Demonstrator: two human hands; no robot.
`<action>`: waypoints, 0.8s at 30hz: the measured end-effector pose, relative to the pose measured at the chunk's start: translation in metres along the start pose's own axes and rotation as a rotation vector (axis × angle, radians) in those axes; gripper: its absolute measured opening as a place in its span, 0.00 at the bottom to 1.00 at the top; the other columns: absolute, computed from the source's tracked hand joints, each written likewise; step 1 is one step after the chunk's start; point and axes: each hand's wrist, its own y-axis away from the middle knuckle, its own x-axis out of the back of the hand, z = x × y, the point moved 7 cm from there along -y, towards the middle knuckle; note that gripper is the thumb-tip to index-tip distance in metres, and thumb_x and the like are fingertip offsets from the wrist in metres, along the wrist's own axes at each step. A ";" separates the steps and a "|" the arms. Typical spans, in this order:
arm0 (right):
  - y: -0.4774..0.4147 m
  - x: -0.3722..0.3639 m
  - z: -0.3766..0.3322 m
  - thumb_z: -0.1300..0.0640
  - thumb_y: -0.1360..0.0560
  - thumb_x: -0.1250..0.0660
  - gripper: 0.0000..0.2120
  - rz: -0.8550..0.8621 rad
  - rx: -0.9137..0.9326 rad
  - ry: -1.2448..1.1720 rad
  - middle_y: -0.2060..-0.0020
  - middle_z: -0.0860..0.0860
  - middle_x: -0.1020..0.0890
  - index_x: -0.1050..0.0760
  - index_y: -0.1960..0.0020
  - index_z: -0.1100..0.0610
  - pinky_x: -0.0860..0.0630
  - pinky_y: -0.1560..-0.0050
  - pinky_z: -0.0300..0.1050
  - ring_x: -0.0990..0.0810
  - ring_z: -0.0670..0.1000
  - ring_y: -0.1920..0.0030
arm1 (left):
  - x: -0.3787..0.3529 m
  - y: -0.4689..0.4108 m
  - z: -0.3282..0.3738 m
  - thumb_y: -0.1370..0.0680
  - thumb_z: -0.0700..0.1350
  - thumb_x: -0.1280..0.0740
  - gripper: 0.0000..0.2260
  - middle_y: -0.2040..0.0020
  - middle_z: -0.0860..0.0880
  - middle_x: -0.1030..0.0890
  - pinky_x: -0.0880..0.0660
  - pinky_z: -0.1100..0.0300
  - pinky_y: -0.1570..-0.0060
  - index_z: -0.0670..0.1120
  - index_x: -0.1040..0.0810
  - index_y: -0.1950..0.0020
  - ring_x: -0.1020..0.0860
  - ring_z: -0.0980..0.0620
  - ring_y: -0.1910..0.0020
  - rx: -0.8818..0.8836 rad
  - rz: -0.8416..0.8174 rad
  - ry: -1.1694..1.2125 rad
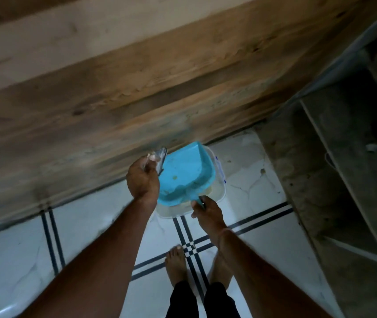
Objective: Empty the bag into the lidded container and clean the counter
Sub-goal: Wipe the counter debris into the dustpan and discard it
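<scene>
A turquoise dustpan point(184, 173) hangs over a clear plastic container point(219, 193) that stands on the white tiled floor next to the wooden counter front point(114, 106). My right hand point(208, 211) grips the dustpan's handle at its near end. A few small crumbs lie in the pan. My left hand point(142, 179) is closed on a small dark grey object point(161, 158), blurred, held at the pan's left rim; I cannot tell what it is. The container's inside is mostly hidden under the pan.
Wooden panels fill the upper half of the view. A grey concrete shelf unit point(334, 157) stands at the right. My bare feet point(178, 262) stand on white floor tiles with dark stripe lines, just behind the container.
</scene>
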 end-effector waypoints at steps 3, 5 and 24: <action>-0.023 -0.023 0.004 0.58 0.20 0.31 0.04 0.014 0.029 -0.085 0.56 0.61 0.18 0.22 0.53 0.56 0.23 0.63 0.31 0.18 0.54 0.60 | -0.004 -0.003 -0.011 0.23 0.56 0.36 0.19 0.51 0.43 0.13 0.29 0.60 0.56 0.44 0.13 0.46 0.16 0.42 0.50 -0.009 0.012 0.053; -0.044 -0.039 0.017 0.56 0.22 0.29 0.04 0.039 0.042 -0.055 0.56 0.58 0.18 0.23 0.54 0.54 0.18 0.53 0.47 0.17 0.58 0.55 | -0.008 -0.006 -0.022 0.21 0.55 0.34 0.18 0.52 0.42 0.13 0.31 0.61 0.58 0.43 0.14 0.47 0.17 0.44 0.52 -0.015 0.009 0.062; 0.035 0.014 -0.034 0.55 0.24 0.24 0.27 0.143 0.217 -0.280 0.34 0.54 0.25 0.28 0.29 0.55 0.20 0.41 0.40 0.23 0.51 0.36 | 0.002 0.036 -0.007 0.18 0.50 0.32 0.09 0.59 0.50 0.15 0.22 0.63 0.63 0.47 0.16 0.52 0.19 0.51 0.58 0.354 -0.396 0.424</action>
